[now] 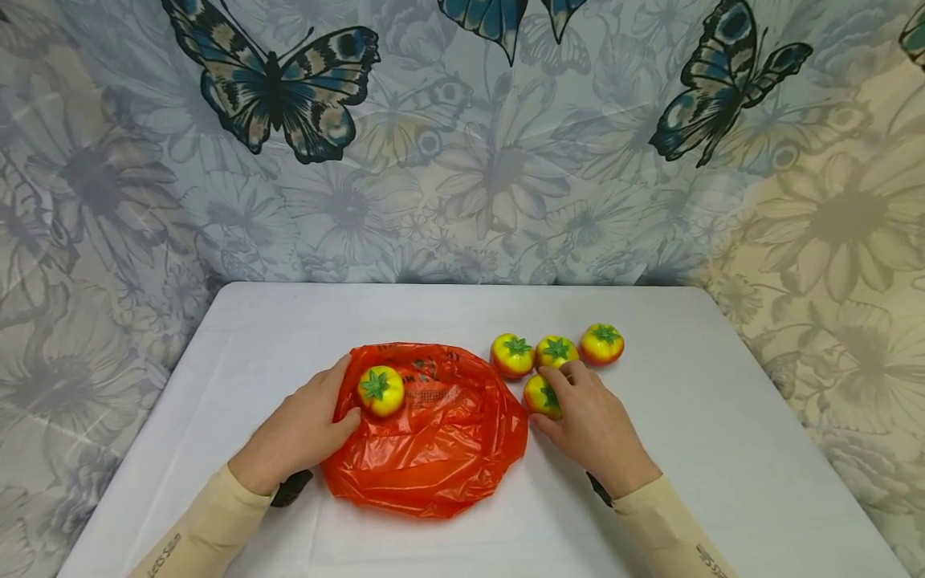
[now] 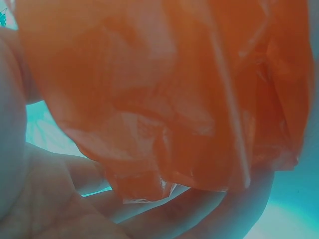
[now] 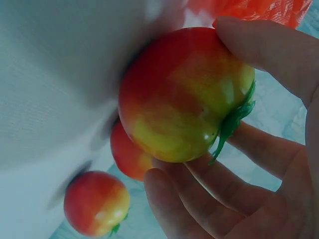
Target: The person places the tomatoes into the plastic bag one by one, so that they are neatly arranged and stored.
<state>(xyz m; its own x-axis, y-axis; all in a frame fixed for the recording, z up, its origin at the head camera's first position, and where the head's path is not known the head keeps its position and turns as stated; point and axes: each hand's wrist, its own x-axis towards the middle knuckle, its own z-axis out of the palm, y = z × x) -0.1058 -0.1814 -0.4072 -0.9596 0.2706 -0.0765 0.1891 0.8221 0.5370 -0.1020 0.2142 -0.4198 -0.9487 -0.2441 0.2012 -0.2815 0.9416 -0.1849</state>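
Observation:
A red plastic bag (image 1: 441, 449) lies on the table, its surface crumpled. My left hand (image 1: 307, 425) holds the bag's left edge, thumb on the near side; in the left wrist view the fingers (image 2: 199, 209) pass behind the plastic. One yellow-and-red tomato (image 1: 381, 391) with a green leafy top shows at the bag's upper left, near that hand. At the bag's right side, my right hand (image 1: 588, 421) grips another tomato (image 3: 184, 94) between thumb and fingers. The bag's opening is hard to make out.
Behind the right hand stand three more tomatoes: one at left (image 1: 512, 356), one in the middle (image 1: 555, 348) and one at right (image 1: 602, 344). The white table (image 1: 650, 522) ends at a patterned cloth backdrop (image 1: 499, 193) with butterflies.

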